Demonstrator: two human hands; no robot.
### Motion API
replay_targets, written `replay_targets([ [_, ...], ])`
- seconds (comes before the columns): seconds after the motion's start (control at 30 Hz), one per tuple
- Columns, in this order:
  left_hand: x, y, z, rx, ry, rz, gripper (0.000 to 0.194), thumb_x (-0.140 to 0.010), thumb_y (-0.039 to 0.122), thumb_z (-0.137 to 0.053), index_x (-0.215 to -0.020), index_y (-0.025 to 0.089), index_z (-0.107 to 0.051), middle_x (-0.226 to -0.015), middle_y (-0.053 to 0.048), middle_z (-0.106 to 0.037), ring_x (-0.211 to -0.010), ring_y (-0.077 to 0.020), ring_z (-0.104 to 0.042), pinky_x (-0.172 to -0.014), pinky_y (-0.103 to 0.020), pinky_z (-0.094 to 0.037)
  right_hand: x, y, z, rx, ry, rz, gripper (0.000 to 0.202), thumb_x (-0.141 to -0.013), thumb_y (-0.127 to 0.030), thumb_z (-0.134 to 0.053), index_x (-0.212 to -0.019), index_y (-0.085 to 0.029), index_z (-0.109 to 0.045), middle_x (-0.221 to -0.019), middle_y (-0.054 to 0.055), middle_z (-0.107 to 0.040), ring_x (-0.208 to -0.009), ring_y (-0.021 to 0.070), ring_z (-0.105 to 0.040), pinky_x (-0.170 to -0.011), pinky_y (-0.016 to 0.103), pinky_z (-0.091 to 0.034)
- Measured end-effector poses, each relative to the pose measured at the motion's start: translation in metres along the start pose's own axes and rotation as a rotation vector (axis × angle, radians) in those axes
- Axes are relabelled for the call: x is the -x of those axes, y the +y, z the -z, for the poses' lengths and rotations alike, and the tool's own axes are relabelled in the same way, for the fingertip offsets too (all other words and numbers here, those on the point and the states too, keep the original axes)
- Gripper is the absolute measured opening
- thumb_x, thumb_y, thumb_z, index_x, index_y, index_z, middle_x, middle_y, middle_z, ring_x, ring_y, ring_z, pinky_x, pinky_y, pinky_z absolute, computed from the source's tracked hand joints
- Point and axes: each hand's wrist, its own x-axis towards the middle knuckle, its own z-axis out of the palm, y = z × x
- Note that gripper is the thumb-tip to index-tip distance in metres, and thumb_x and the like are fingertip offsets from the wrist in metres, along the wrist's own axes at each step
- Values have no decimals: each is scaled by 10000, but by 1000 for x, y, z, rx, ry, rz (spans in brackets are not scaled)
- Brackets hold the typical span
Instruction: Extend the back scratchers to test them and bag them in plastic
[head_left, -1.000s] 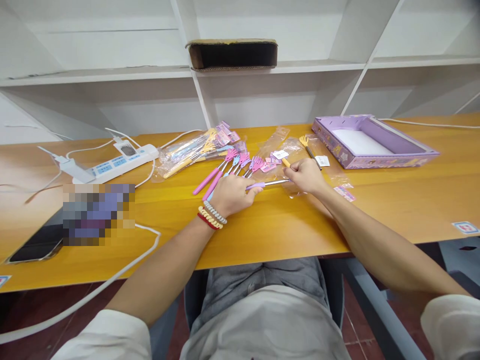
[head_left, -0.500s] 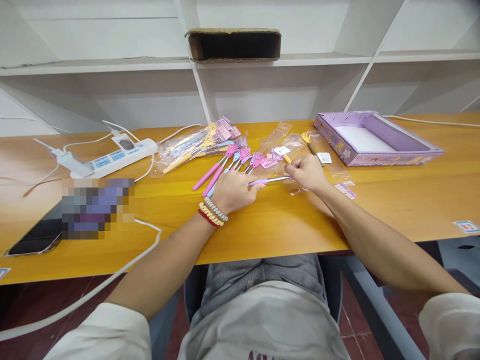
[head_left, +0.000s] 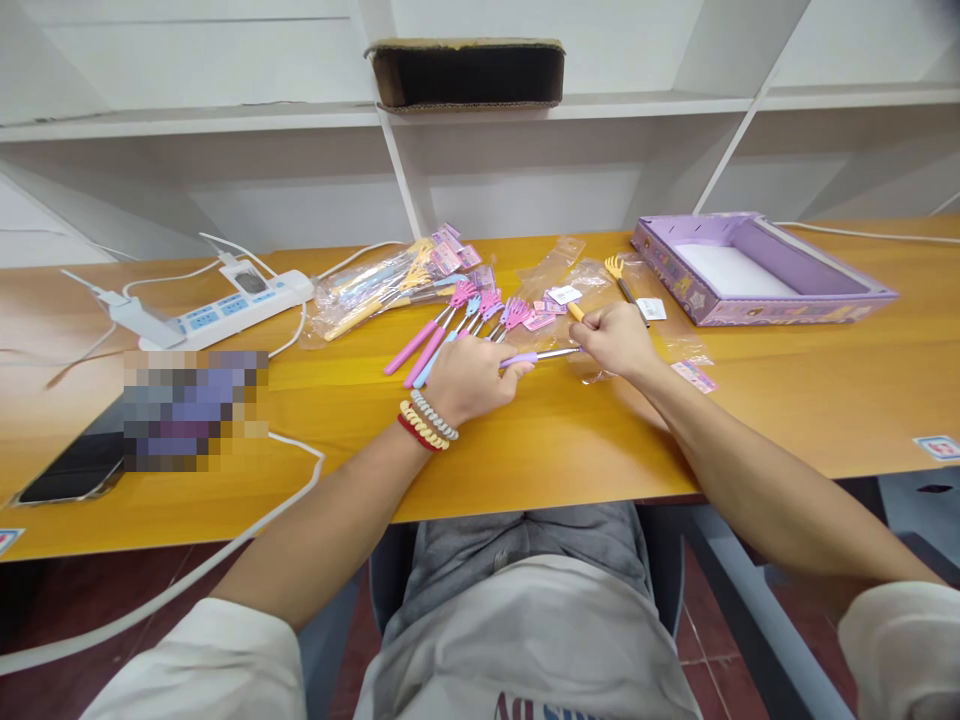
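Note:
My left hand (head_left: 471, 378) is closed around the purple handle of a back scratcher (head_left: 553, 354), its metal rod pointing right. At the rod's far end my right hand (head_left: 615, 338) is closed, and its fingers hide whatever tip is there. A yellow handle end (head_left: 576, 311) sticks out beside my right thumb. Just beyond my left hand lie several pink and blue back scratchers, among them a pink one (head_left: 412, 346), with claws pointing away. A yellow-clawed back scratcher (head_left: 615, 268) with a dark shaft rests behind my right hand on clear plastic wrappers (head_left: 555, 262).
Clear bags of back scratchers (head_left: 360, 290) lie at the back. A purple box tray (head_left: 780, 312) stands right. To the left are a power strip (head_left: 225, 312) with cables and a phone (head_left: 75, 450). A cardboard box (head_left: 469, 104) sits on the shelf; a pink label (head_left: 694, 376) lies right.
The view has tilted slightly. Both hands keep the same hold on the purple back scratcher, and nothing on the table has visibly moved.

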Motion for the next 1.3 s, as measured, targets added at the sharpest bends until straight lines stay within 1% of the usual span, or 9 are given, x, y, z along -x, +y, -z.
replay_targets([
  [0.33,1,1,0,6,-4,11,355,-854,445,-476,-782,206,-729,-692,-75,-684,-634,-188,-570,-616,-320,-347,2,-2,-3,-29,-9,-14,345,-682,-236,-484,-418,-191,-266,-450,-39,-171,-465,73,-215,-498,270,-200],
  [0.67,2,2,1,-62,3,0,394,-855,464,-459,-763,187,-724,-672,-78,-672,-627,-188,-574,-597,-309,-333,3,0,-7,-73,-26,-27,333,-675,-239,-481,-412,-194,-281,-442,-50,-167,-456,67,-215,-507,262,-220],
  [0.8,2,0,-3,-48,-8,-14,401,-862,457,-451,-764,183,-727,-668,-78,-671,-620,-182,-567,-598,-306,-326,2,0,-7,-63,-50,-25,339,-680,-244,-483,-409,-193,-285,-439,-47,-174,-452,70,-227,-508,269,-215],
  [0.9,1,-4,-7,-24,-16,-28,394,-872,445,-442,-802,191,-735,-689,-73,-681,-628,-177,-565,-586,-300,-315,0,4,-9,-63,-80,-21,342,-683,-256,-492,-409,-191,-298,-435,-43,-196,-451,72,-243,-505,272,-211],
  [1.0,-2,-9,-8,10,-54,-51,386,-881,431,-435,-854,194,-738,-717,-69,-693,-621,-163,-557,-575,-287,-309,-3,11,-13,-114,-143,-19,340,-710,-287,-488,-424,-183,-335,-431,-38,-250,-453,77,-275,-502,269,-218],
  [1.07,-4,-13,-7,32,-80,-65,385,-887,427,-428,-886,199,-739,-744,-66,-702,-634,-157,-562,-581,-278,-314,-5,16,-16,-199,-198,-20,340,-732,-304,-476,-439,-179,-356,-434,-35,-291,-458,80,-297,-501,266,-229],
  [1.13,-6,-18,-4,35,-73,-66,375,-883,436,-435,-915,215,-737,-762,-58,-708,-659,-159,-574,-590,-274,-317,-8,21,-16,-317,-258,-8,318,-739,-304,-472,-460,-173,-394,-446,-34,-335,-463,82,-317,-498,262,-243],
  [1.2,-7,-23,-2,31,-54,-61,368,-870,453,-451,-900,224,-737,-739,-49,-704,-656,-161,-573,-585,-272,-313,-9,25,-13,-427,-357,2,273,-730,-301,-502,-496,-165,-465,-458,-36,-381,-457,82,-337,-485,256,-255],
  [1.3,-8,-30,2,66,-46,-66,355,-848,451,-482,-805,202,-731,-695,-39,-686,-627,-146,-557,-583,-260,-327,-10,29,-5,-530,-527,2,211,-701,-334,-616,-596,-153,-589,-490,-31,-469,-458,88,-402,-473,246,-288],
])
